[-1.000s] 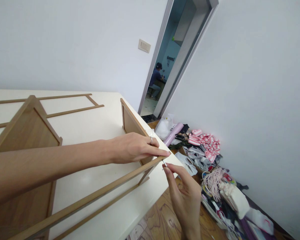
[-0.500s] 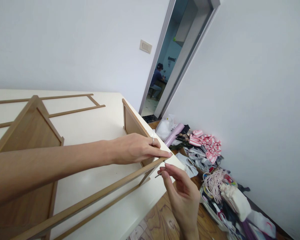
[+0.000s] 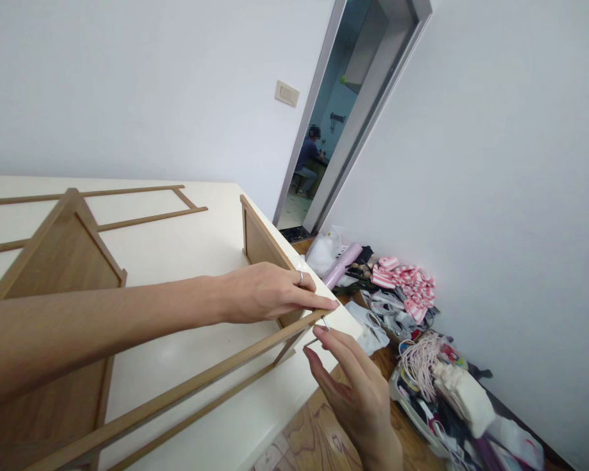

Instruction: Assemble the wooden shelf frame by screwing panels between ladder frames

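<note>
My left hand (image 3: 265, 292) reaches across and grips the corner of a wooden frame, its index finger stretched along the end of the upper rail (image 3: 196, 378). Its other fingers are partly hidden behind the hand. Just below that corner, my right hand (image 3: 356, 389) has its thumb and index finger at a thin bent metal hex key (image 3: 312, 342). One end of the key meets the rail's end; the thumb tip touches the other. An upright wooden panel (image 3: 264, 237) joins the frame under my left hand, and a larger panel (image 3: 59, 268) stands at left.
The pieces rest on a white table (image 3: 186, 252). Another slim wooden frame (image 3: 152, 219) lies at the back. Right of the table, bags, striped cloth (image 3: 405, 281) and a bin of cords (image 3: 422, 363) crowd the floor. Through the doorway a person (image 3: 308, 157) sits.
The hex key has turned at the rail's end. My right thumb and index finger have spread apart along it, while my left hand stays on the corner.
</note>
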### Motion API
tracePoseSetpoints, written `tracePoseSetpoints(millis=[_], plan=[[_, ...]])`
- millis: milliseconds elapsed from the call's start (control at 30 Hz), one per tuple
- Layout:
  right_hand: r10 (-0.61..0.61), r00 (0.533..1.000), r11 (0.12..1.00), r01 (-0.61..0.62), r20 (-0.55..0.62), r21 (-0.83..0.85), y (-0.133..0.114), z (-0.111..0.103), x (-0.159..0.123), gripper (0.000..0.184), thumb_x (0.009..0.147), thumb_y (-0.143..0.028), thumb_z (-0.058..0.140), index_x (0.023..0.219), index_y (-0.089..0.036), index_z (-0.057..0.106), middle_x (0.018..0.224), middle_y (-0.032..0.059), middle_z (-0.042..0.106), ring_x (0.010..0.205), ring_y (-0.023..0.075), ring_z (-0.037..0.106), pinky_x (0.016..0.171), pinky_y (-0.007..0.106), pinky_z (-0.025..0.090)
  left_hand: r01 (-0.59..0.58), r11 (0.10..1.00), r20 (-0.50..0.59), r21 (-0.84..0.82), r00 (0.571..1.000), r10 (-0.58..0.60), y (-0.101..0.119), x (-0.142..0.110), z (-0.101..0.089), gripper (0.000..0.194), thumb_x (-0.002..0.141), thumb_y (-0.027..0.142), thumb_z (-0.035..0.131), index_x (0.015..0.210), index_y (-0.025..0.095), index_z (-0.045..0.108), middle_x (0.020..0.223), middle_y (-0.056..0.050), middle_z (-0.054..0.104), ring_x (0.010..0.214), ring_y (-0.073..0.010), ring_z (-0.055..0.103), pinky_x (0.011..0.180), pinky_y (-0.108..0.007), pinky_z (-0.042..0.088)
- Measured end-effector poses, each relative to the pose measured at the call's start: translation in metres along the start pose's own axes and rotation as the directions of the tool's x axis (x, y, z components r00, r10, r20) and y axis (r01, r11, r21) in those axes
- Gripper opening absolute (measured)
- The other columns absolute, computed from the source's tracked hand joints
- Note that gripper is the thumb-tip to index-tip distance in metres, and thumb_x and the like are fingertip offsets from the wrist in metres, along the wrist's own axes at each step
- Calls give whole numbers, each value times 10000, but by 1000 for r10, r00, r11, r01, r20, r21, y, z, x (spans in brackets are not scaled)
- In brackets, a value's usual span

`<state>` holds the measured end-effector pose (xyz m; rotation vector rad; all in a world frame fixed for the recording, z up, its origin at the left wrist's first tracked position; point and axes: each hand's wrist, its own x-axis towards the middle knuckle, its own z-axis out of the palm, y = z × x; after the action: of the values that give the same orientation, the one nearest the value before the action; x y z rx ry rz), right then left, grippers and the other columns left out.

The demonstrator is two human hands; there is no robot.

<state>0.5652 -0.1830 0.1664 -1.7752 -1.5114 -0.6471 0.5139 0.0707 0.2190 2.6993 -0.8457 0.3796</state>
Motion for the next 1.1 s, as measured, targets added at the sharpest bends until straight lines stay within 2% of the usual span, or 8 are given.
tracePoseSetpoints(millis=[200,400,700,1100], plan=[[-91,995,993,95,47,-76,8,-4,1,469,971,-79,707,1419,-169,601,1087,95,774,997,190,765,902,296,637,28,999,35,15,999,-28,2,1,-2,531,1072,142,497,1561,346,521,1389,-59,684,1127,-199,736,939,-269,580],[-183,983,968,185,27,-171,13,-5,10,323,939,-165,786,1244,-143,680,1003,102,764,933,203,750,829,324,622,29,999,21,28,999,-29,2,1,-3,531,1062,146,524,1550,354,536,1369,-65,698,1105,-215,753,919,-285,596],[-288,956,935,270,-51,-229,13,-5,29,248,964,-326,778,1101,-148,671,737,34,719,657,158,667,622,312,529,41,999,41,6,998,-41,3,2,-2,513,1079,172,500,1560,351,526,1392,-67,683,1106,-209,741,923,-282,586],[-324,932,935,289,-160,-205,10,2,45,73,1026,-176,637,1080,-141,673,687,23,682,584,144,587,568,297,486,17,1000,21,-8,1000,-17,3,1,-4,508,1067,136,507,1533,332,556,1415,-49,685,1108,-203,742,895,-267,576]])
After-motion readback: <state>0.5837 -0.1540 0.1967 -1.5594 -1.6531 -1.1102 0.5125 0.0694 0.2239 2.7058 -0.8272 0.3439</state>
